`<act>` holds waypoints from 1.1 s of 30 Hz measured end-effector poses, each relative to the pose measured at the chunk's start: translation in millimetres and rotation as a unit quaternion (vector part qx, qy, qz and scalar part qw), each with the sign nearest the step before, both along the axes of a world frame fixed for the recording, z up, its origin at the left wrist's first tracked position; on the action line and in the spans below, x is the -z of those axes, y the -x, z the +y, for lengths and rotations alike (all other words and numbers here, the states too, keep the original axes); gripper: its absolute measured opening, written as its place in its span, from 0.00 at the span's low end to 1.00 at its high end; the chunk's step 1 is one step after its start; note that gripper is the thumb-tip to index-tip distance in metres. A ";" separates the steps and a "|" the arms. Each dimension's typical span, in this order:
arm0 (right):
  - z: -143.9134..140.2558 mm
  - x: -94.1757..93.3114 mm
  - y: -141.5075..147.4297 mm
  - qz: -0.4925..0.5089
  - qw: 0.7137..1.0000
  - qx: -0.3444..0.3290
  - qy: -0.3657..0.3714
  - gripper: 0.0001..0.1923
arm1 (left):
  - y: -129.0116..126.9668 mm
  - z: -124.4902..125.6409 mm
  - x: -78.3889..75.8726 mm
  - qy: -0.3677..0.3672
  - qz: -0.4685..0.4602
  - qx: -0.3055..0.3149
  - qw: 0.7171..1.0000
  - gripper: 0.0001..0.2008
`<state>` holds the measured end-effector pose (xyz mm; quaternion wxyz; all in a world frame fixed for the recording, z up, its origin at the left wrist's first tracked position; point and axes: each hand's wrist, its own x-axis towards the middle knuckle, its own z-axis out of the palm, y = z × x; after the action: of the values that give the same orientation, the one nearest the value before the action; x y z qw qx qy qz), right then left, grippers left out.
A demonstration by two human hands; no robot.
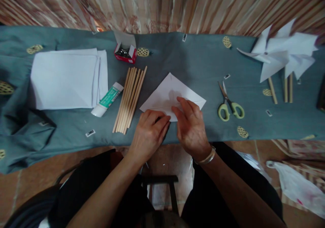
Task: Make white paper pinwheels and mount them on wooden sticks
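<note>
A white sheet of paper (172,91), folded into a triangle, lies on the grey-green cloth (198,62) in front of me. My left hand (148,133) rests flat with its fingertips on the paper's near left edge. Over the near middle of the paper, my right hand (190,126) presses its fingers along the fold. Neither hand lifts the paper off the cloth.
A row of wooden sticks (130,99) lies left of the paper, with a glue tube (106,99), a stack of white sheets (67,79) and a small red box (125,52) beyond. Green-handled scissors (230,104) lie to the right. Finished paper pinwheels (281,57) sit at the far right.
</note>
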<state>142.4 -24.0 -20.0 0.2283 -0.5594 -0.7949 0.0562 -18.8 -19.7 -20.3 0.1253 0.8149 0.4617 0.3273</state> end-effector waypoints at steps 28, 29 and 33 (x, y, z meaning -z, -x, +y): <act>18.7 -26.4 -55.6 0.050 0.990 0.125 0.038 0.19 | 15.1 4.4 -6.0 -0.010 0.000 -0.012 1.000 0.11; 16.5 -26.8 -55.3 0.058 0.989 0.127 0.048 0.18 | 15.9 4.2 -7.3 -0.013 0.002 -0.016 1.000 0.12; 8.8 -26.6 -53.1 0.061 0.987 0.133 0.071 0.18 | 10.5 -4.6 -16.4 -0.030 -0.011 0.005 0.999 0.12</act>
<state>195.6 -15.2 6.6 0.2415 -0.6705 -0.6918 0.1162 -29.3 -24.3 -3.9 0.1078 0.8169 0.4461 0.3494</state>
